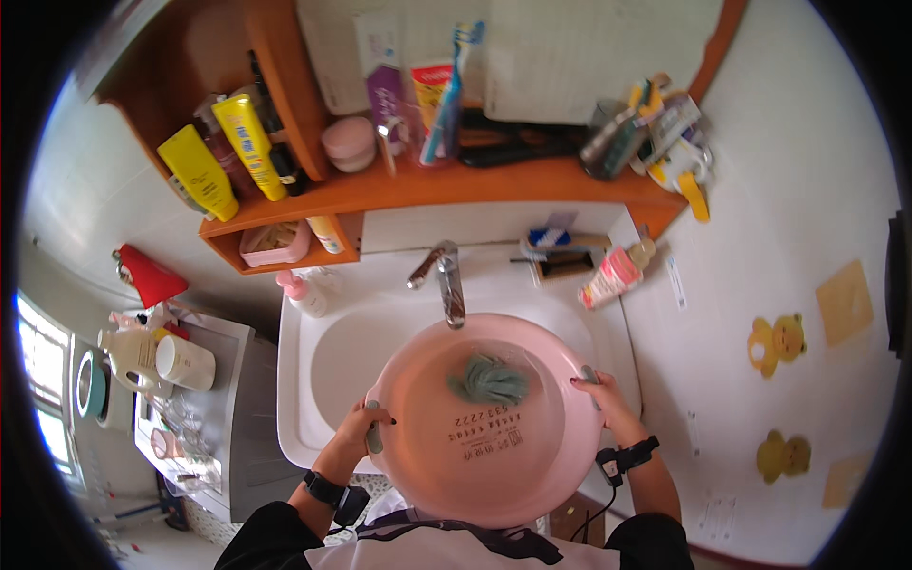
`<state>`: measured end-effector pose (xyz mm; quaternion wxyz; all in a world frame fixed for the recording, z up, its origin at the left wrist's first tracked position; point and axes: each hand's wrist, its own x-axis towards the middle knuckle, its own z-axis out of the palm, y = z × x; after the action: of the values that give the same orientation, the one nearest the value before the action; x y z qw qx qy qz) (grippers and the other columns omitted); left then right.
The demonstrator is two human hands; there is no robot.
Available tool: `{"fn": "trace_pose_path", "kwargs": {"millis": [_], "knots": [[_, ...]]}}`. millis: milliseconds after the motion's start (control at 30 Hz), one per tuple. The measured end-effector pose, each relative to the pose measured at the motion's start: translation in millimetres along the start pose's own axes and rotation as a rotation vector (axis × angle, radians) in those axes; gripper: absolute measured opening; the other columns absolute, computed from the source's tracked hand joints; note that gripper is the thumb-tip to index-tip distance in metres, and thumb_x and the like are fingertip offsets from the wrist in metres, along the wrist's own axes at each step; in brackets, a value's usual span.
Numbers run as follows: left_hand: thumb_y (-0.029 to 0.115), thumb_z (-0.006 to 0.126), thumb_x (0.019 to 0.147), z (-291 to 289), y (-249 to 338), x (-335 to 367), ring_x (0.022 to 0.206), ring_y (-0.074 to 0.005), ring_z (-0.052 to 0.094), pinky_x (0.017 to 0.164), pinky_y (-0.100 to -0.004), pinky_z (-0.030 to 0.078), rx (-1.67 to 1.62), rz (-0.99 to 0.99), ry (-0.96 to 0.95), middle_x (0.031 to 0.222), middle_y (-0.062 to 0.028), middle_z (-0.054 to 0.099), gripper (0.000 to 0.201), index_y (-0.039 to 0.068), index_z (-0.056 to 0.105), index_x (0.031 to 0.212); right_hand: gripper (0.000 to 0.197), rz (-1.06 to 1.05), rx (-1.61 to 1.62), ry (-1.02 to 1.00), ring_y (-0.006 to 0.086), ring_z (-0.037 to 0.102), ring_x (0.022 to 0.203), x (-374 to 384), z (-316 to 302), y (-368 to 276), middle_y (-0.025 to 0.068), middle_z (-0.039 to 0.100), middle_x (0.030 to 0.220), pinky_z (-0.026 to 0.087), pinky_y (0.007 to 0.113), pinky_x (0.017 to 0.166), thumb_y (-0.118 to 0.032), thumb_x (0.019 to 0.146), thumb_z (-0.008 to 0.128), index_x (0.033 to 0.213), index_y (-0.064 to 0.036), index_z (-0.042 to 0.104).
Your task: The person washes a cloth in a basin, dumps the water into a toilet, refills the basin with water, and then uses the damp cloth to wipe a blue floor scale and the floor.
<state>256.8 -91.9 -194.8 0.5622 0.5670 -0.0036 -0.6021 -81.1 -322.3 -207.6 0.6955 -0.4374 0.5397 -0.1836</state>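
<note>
Between both hands is a round pink basin, over the front of a white sink. A bunched green cloth lies in it toward the far side, in what looks like water. My left hand grips the basin's left rim at a grey handle, thumb over the edge. On the opposite rim my right hand grips the other grey handle, its thumb also on top. The basin's far rim reaches just below the spout of a metal faucet. Dark bands with small devices circle both wrists.
Left of the faucet stands a pump bottle; a pink bottle is at the back right. An orange wooden shelf with toiletries overhangs the sink. A washing machine with jugs and containers stands left, a white wall right.
</note>
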Motion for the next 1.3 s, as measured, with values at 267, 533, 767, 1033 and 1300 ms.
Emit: {"fn": "trace_pose_path", "kwargs": {"millis": [267,533,767,1033,1300], "knots": [[-0.01,0.05,0.061,21.5,0.2,3.0,0.073,-0.0191,0.059,0.065,-0.0307,0.052,0.246,-0.089,-0.153,0.088,-0.0092,0.057,0.05,-0.002,0.05,0.11,0.024,-0.098,0.303,0.181,0.013,0.059,0.069,-118.4,-19.3,51.6,0.0072,0.062,0.083,0.049,0.026,0.06,-0.013,0.08,0.063,0.098,0.0024,0.058],[-0.009,0.049,0.06,84.4,0.0,-2.4,0.073,-0.0182,0.059,0.066,-0.0288,0.052,0.506,-0.173,-0.54,0.09,-0.01,0.059,0.05,-0.002,0.05,0.11,0.036,-0.29,0.596,0.386,0.0108,0.057,0.088,-261.2,-1.5,91.8,0.0072,0.06,0.101,0.048,0.027,0.074,-0.028,0.09,0.051,0.109,0.0017,0.054],[-0.009,0.049,0.059,149.4,-52.9,-37.4,0.071,-0.0177,0.06,0.065,-0.0285,0.053,0.69,-0.271,-0.765,0.088,-0.0091,0.059,0.048,-0.003,0.051,0.107,0.043,-0.358,0.804,0.701,0.0146,0.059,0.089,-365.7,-2.8,192.7,0.008,0.06,0.103,0.049,0.028,0.078,-0.033,0.09,0.049,0.116,0.0017,0.051],[-0.012,0.046,0.062,221.5,-166.9,-106.1,0.071,-0.0179,0.06,0.064,-0.0292,0.053,0.781,-0.513,-0.94,0.088,-0.0097,0.059,0.045,-0.001,0.051,0.106,0.041,-0.539,1.084,0.91,0.017,0.059,0.095,-493.5,-10.3,286.8,0.0095,0.059,0.109,0.048,0.029,0.081,-0.031,0.091,0.046,0.118,-0.0002,0.05],[-0.011,0.049,0.063,297.7,-276.1,-191.8,0.073,-0.0197,0.061,0.065,-0.0296,0.053,0.885,-0.553,-1.018,0.088,-0.0097,0.06,0.048,0.001,0.052,0.109,0.041,-0.694,1.319,0.951,0.0194,0.058,0.099,-600.5,-53.0,340.2,0.0104,0.058,0.112,0.047,0.031,0.085,-0.033,0.094,0.042,0.119,-0.0019,0.049]]}}
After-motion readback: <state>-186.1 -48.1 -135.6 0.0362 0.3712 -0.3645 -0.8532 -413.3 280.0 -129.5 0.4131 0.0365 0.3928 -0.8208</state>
